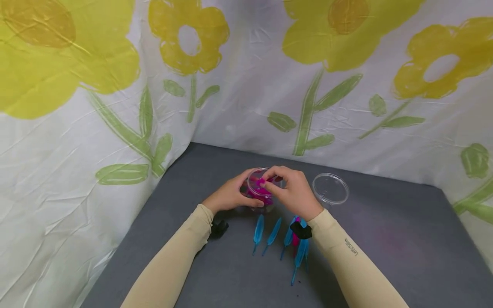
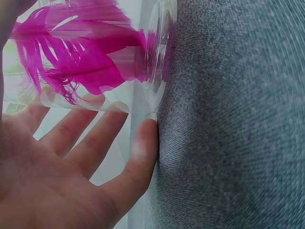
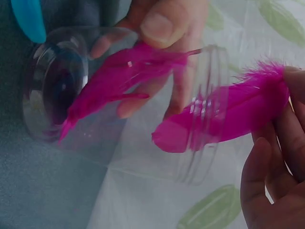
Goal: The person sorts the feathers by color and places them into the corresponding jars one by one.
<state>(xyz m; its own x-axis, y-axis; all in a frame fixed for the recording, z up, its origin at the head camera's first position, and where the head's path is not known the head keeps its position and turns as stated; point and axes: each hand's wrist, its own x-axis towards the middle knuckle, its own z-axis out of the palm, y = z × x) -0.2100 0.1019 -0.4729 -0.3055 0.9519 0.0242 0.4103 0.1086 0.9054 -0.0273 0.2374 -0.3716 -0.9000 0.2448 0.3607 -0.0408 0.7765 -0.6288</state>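
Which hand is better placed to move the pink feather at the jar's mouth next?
Likely the right hand: it pinches the pink feather, whose far end is inside the jar, while the left hand holds the jar.

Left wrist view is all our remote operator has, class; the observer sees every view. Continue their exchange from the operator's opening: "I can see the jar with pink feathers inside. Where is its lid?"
Observer: The clear lid lies on the table, to the right of the right hand.
Operator: What is the right hand holding?
Observer: It pinches a pink feather, whose other end is inside the mouth of the jar.
Operator: Are there other colours of feather outside it?
Observer: Yes, several blue feathers lie on the near side of the jar.
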